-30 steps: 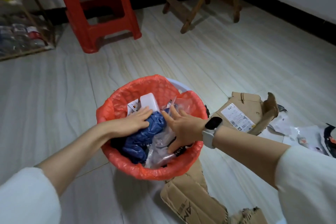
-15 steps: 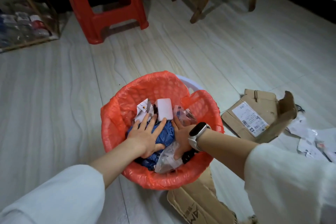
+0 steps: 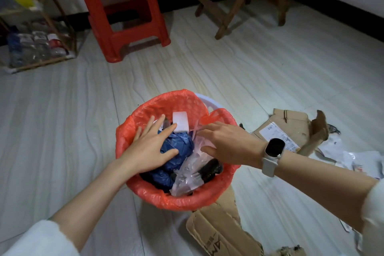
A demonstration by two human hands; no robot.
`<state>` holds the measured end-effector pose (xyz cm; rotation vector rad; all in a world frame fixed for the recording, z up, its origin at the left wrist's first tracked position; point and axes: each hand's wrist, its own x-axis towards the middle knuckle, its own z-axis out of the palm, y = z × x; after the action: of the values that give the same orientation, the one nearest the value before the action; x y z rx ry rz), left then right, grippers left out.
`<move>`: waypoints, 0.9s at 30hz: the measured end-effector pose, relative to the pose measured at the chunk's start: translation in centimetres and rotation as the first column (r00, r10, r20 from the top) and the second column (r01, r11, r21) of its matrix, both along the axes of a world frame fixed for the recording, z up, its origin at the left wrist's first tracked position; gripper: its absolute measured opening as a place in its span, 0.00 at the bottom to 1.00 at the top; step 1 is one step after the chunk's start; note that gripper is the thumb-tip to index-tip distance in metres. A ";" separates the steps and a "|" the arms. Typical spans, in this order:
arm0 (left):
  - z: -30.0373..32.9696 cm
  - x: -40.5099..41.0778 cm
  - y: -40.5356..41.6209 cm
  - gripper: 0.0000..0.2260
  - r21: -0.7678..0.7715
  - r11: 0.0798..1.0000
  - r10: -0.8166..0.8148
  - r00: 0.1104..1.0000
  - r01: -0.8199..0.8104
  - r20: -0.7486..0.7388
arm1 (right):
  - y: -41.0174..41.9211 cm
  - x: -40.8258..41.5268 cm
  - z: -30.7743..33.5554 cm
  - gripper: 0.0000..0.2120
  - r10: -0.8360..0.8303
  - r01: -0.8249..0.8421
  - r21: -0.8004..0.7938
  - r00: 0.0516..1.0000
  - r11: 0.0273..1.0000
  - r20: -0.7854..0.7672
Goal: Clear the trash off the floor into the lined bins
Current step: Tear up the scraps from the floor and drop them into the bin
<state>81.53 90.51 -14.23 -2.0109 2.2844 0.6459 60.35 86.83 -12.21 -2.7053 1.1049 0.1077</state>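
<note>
**Hands spread over a filled, red-lined bin**

Trash is seen packed into the bin (image 3: pixel 145 189), lined with a red bag, on the pale floor (image 3: pixel 62 131). The left hand (image 3: pixel 148 149) is laid flat, fingers straight and splayed, on a blue plastic bag (image 3: pixel 178 145); nothing is gripped. The right hand (image 3: pixel 230 145), fingers extended, is held over a clear plastic bag (image 3: pixel 187 174). Torn cardboard (image 3: pixel 291 127) with a white shipping label, its print unreadable, is left beside the bin.
</note>
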 end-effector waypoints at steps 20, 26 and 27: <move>-8.8 -38.9 0.0 0.19 0.074 0.838 -0.514 0.828 0.540 -0.222 | 12.8 -37.0 -10.5 0.13 -0.953 0.890 0.345 0.255 0.297 0.161; -17.0 -42.7 6.5 0.22 0.318 0.839 -0.378 0.894 0.441 -0.241 | 20.2 -39.6 -18.7 0.28 -0.893 0.902 0.213 0.413 0.375 -0.178; -17.8 -43.0 7.5 0.23 0.335 0.838 -0.368 0.900 0.430 -0.234 | 20.5 -39.5 -19.2 0.31 -0.889 0.901 0.185 0.424 0.393 -0.176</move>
<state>38.55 97.98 -32.04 -1.2954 2.3258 1.1336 20.81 107.38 -31.41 -1.5263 2.2282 0.1170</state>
